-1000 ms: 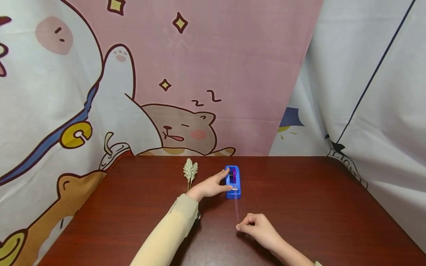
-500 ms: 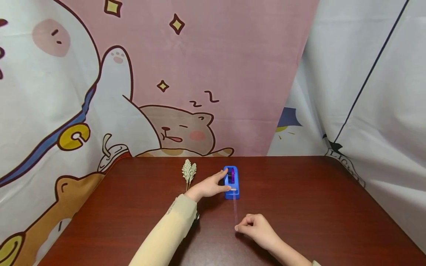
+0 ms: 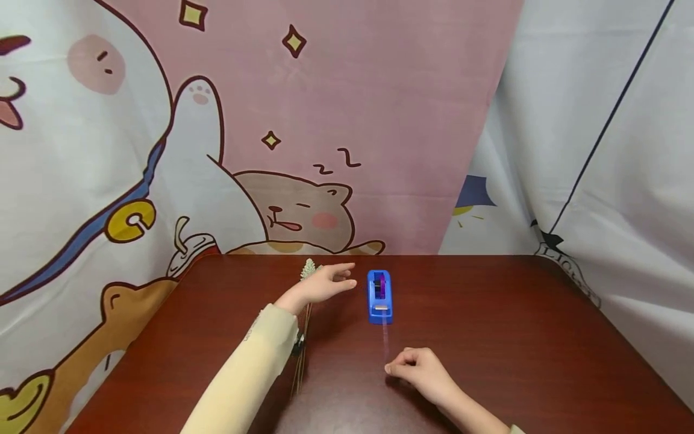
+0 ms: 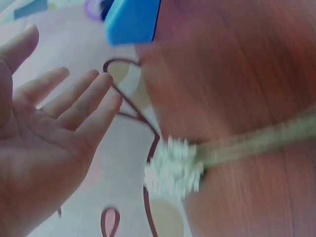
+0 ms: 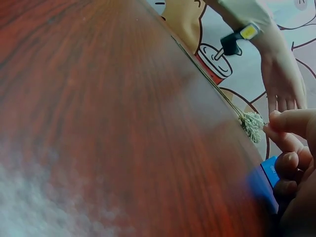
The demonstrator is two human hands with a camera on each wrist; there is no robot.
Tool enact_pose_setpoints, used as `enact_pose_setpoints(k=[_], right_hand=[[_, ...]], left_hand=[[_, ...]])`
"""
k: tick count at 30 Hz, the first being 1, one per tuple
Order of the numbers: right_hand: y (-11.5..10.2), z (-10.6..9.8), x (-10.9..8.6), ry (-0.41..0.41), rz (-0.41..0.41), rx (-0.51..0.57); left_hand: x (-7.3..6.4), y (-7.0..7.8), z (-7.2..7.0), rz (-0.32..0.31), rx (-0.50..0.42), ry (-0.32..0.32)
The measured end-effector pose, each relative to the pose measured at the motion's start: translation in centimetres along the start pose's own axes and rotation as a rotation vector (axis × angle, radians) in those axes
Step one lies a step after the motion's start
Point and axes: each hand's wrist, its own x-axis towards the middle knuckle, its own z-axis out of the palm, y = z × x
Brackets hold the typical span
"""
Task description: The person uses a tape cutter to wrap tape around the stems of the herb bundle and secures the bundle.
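A blue tape dispenser point(image 3: 380, 316) with a purple roll stands on the dark red-brown table point(image 3: 488, 337). From its cutter a strip of clear tape point(image 3: 385, 337) runs toward the near side, and my right hand point(image 3: 425, 375) pinches the end between thumb and forefinger. Left of the dispenser, apart from it, my left hand point(image 3: 320, 284) hovers with fingers extended and holds nothing. Under that hand and wrist lie dried flower stems point(image 3: 303, 355) with pale heads point(image 4: 175, 168), partly hidden in the head view. In the right wrist view the dispenser point(image 5: 270, 171) is mostly behind my right hand.
A cloth backdrop point(image 3: 412, 120) printed with cartoon animals hangs behind the table's far edge. White cloth point(image 3: 612, 181) hangs at the right side. A dark band point(image 3: 299, 343) is worn on my left wrist.
My left hand has let go of the tape dispenser and moved left, over the flower stems. My right hand still pinches the tape end in nearly the same place.
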Motion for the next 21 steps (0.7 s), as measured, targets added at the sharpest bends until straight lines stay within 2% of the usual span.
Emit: enact_pose_setpoints(k=[2,5,8,11,14,16,21], right_hand=[[0.1,-0.1,0.0,-0.002,0.010,0.000],[0.1,-0.3,0.0,-0.002,0.026,0.007],[0.0,-0.4,-0.1,-0.002,0.034,0.023],[0.0,-0.5,-0.2,0.001,0.036,0.025],[0.1,-0.4,-0.1,0.007,0.034,0.016],[0.1,-0.3,-0.1,0.009,0.033,0.012],[-0.2,0.0,-0.1,0.002,0.026,0.019]], left_hand=[[-0.9,-0.3,-1.0,-0.025,0.002,0.049],[-2.2,-1.1,-2.1,-0.097,-0.022,0.127],[-3.4,-2.4,-2.3,-0.178,-0.109,0.200],[-4.5,-3.8,-2.0,-0.260,-0.211,0.245],[-5.5,-5.1,-1.5,-0.335,-0.282,0.249],[-6.1,-5.6,-1.2,-0.384,-0.309,0.228],[-7.1,-6.0,-0.7,-0.462,-0.332,0.168]])
